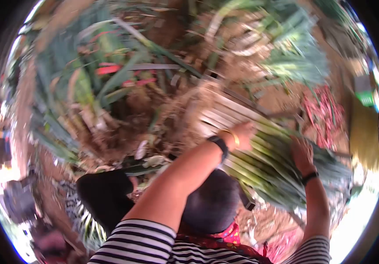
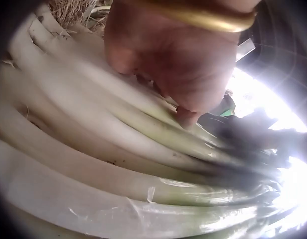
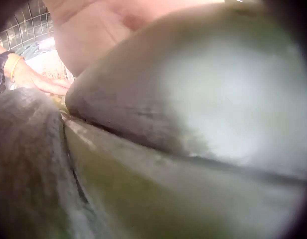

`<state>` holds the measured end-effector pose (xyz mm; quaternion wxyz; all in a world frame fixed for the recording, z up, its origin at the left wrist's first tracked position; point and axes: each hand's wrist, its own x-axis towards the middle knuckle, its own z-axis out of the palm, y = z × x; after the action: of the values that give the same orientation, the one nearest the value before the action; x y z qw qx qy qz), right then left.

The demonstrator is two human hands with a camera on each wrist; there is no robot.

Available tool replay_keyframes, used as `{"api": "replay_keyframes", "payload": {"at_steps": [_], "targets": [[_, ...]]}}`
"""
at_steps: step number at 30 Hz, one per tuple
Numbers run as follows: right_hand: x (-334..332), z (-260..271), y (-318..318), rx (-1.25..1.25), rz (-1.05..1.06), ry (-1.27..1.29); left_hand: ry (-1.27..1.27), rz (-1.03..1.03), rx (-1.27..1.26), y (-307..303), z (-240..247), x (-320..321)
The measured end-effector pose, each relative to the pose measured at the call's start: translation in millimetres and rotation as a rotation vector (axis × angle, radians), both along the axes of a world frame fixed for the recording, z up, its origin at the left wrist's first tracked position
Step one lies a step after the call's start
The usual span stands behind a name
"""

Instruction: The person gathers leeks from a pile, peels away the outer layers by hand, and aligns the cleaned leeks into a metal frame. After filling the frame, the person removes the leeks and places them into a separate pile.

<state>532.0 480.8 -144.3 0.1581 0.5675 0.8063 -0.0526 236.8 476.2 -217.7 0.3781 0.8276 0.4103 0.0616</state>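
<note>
A bundle of leeks (image 1: 266,154) lies side by side, pale stalks toward the roots and dark green leaves to the right. My left hand (image 1: 242,134), with a gold bangle at the wrist, rests on the upper stalks. In the left wrist view a fingertip of that hand (image 2: 168,64) touches the pale green part of the leeks (image 2: 118,134). Farther right my right hand (image 1: 302,154) lies over the leaves, fingers pointing away from me. In the right wrist view large blurred leek leaves (image 3: 193,109) hide most of the right hand (image 3: 101,37).
Loose leeks with roots (image 1: 88,114) pile up at the left, and more leek tops (image 1: 295,53) lie at the back right. Slats or a frame edge (image 1: 242,99) run behind the bundle. Pink ties (image 1: 323,114) lie right of it on brown ground.
</note>
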Motion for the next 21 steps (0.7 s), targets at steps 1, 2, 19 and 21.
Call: {"api": "replay_keyframes", "payload": {"at_steps": [1,2,19,21], "targets": [[8.6,-12.1,2.7,0.057,0.024,0.010,-0.021,0.002,-0.138,0.4,21.4,-9.5],[15.3,-17.9,4.0,0.087,0.050,0.015,-0.061,0.003,-0.278,-2.2,53.6,-21.9],[-321.2,271.0,-125.3,-0.972,0.736,0.697,-1.087,1.810,0.071,-281.0,169.3,-394.9],[-385.5,283.2,-132.0,-1.005,0.747,0.592,-1.355,1.995,-0.019,-279.8,169.5,-406.3]]}}
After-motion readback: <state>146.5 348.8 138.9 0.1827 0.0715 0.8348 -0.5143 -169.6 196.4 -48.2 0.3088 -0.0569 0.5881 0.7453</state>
